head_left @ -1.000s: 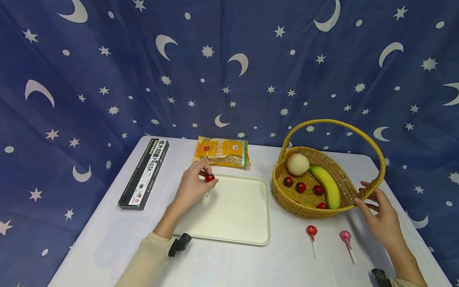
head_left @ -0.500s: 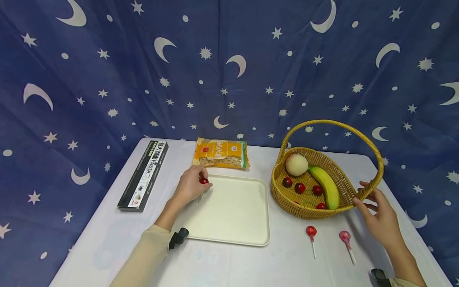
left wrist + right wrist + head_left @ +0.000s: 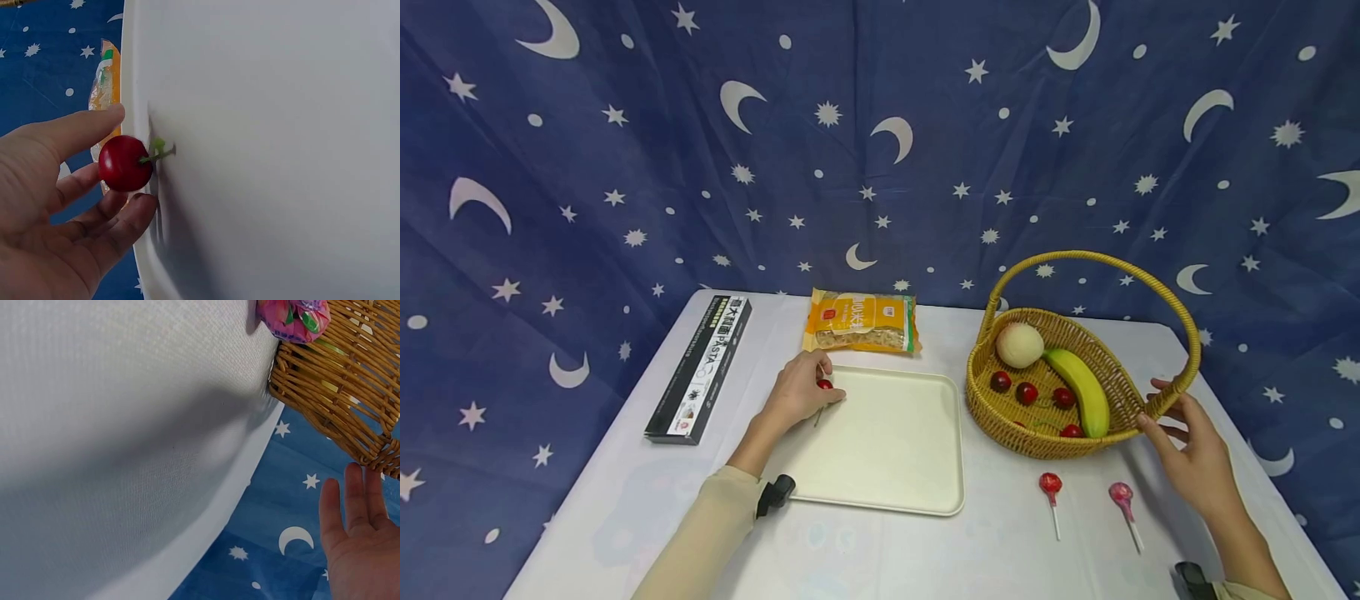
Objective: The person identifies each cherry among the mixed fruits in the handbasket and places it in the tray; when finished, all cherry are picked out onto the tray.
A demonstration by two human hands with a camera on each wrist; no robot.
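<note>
At the far left corner of the cream tray [image 3: 880,450], my left hand [image 3: 797,390] has its thumb and fingers around a red cherry [image 3: 125,164]. In the left wrist view a small gap shows between the thumb and the cherry, which is low over the tray with its green stem pointing away from the palm. My right hand [image 3: 1198,458] holds the wicker basket [image 3: 1000,425] at its right rim, by the base of the handle, between thumb and forefinger. Its other fingers [image 3: 355,500] extend fairly straight against the wicker. The basket holds a banana [image 3: 1082,392], a peach-like round fruit [image 3: 1020,345] and several cherries [image 3: 1027,393].
Two lollipops, one red [image 3: 1050,483] and one pink [image 3: 1122,494], lie in front of the basket. A yellow bag of grain [image 3: 863,322] lies behind the tray. To the tray's left is a black pasta box [image 3: 700,371]. A starry blue cloth [image 3: 850,167] hangs behind the table.
My left hand moved slightly left and down with the cherry, to the tray's far left corner. The right hand and basket have stayed in place.
</note>
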